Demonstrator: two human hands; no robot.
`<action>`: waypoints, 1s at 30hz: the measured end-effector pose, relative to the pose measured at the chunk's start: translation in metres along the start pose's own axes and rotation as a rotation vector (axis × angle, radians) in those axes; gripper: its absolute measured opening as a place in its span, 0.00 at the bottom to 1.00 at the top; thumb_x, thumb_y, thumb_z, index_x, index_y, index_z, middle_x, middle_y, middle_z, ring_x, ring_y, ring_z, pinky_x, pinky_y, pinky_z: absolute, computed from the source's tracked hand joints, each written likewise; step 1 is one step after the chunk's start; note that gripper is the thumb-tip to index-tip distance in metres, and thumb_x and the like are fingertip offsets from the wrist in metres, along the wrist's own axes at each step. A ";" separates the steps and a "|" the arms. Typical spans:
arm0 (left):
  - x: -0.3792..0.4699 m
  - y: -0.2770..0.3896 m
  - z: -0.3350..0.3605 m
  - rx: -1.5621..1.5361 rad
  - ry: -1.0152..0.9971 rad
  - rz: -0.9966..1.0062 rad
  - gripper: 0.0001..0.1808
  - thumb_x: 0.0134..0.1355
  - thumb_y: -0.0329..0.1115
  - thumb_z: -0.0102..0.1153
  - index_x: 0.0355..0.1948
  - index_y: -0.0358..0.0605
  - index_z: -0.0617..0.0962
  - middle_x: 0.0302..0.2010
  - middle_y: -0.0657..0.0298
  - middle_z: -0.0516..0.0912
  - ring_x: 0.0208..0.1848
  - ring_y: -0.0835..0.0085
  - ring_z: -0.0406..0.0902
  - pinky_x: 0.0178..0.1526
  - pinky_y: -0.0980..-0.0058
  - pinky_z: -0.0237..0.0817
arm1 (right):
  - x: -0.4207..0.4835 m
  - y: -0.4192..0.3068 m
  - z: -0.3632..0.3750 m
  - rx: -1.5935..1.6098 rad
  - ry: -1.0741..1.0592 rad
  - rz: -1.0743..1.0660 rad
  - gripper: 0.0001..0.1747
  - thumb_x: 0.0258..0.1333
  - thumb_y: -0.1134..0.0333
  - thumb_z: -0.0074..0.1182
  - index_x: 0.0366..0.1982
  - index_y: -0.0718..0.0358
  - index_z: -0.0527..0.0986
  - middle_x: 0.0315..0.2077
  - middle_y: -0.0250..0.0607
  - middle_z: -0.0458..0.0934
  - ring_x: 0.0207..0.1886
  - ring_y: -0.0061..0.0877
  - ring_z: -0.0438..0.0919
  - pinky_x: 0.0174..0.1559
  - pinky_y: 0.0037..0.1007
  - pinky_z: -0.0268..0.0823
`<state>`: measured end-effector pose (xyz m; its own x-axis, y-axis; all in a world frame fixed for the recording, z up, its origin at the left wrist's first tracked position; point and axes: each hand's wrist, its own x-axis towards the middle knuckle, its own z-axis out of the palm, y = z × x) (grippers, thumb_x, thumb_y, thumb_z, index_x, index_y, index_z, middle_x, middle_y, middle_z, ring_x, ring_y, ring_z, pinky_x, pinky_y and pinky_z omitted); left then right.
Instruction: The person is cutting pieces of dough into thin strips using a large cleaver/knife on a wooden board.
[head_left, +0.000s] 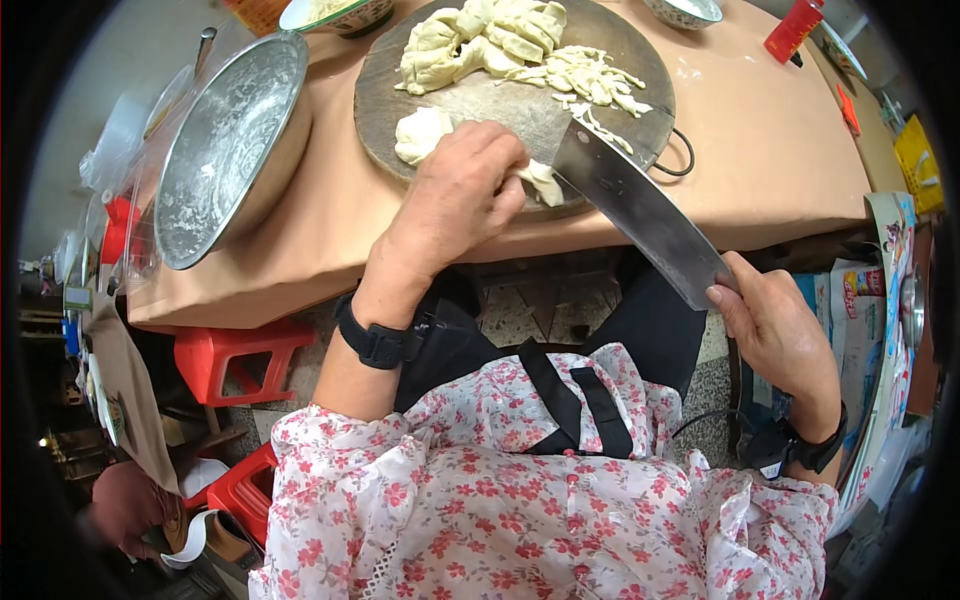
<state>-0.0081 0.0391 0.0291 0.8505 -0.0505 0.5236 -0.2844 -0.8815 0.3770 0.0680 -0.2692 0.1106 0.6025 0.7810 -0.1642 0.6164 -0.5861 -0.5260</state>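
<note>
A round wooden chopping board (517, 112) lies on the table in front of me. My left hand (469, 184) is over its near part, fingers closed around a piece of pale dough (541, 182) whose end sticks out to the right. A rounded dough lump (421, 135) sits just left of that hand. With my right hand (772, 322) I grip a cleaver (637, 206); its handle is hidden in my fist. The blade slants up and left, its far end over the board beside the dough piece. Farther back lie thin cut dough strips (596, 75) and a larger folded dough mass (480, 45).
A large metal basin (225, 150) with white residue stands at the left. Two patterned bowls (341, 19) (684, 11) and a red container (795, 30) are at the back. The board's metal ring handle (679, 154) projects right. Red plastic stools (244, 360) stand below the table's left side.
</note>
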 end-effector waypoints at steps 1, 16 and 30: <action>0.001 -0.001 -0.003 -0.004 0.032 -0.014 0.09 0.52 0.24 0.60 0.36 0.40 0.78 0.34 0.58 0.80 0.37 0.62 0.79 0.42 0.68 0.71 | 0.000 0.001 0.001 0.001 -0.001 0.001 0.06 0.65 0.72 0.51 0.35 0.68 0.69 0.16 0.59 0.69 0.22 0.54 0.73 0.25 0.45 0.60; 0.006 0.009 0.004 0.000 0.186 0.011 0.10 0.55 0.23 0.64 0.39 0.43 0.83 0.40 0.59 0.83 0.44 0.62 0.81 0.47 0.69 0.72 | -0.008 0.012 0.010 0.053 0.059 -0.050 0.06 0.64 0.73 0.52 0.35 0.70 0.69 0.17 0.58 0.69 0.22 0.53 0.72 0.24 0.43 0.59; -0.016 0.017 0.015 0.124 0.192 -0.081 0.16 0.54 0.26 0.66 0.46 0.43 0.84 0.44 0.56 0.80 0.47 0.57 0.78 0.51 0.63 0.69 | -0.007 0.009 0.006 0.148 0.109 0.015 0.07 0.65 0.73 0.52 0.34 0.70 0.69 0.16 0.56 0.66 0.19 0.50 0.67 0.23 0.39 0.56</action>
<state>-0.0203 0.0177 0.0159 0.7650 0.1027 0.6358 -0.1522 -0.9304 0.3334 0.0659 -0.2782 0.1018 0.6679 0.7393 -0.0857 0.5303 -0.5535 -0.6422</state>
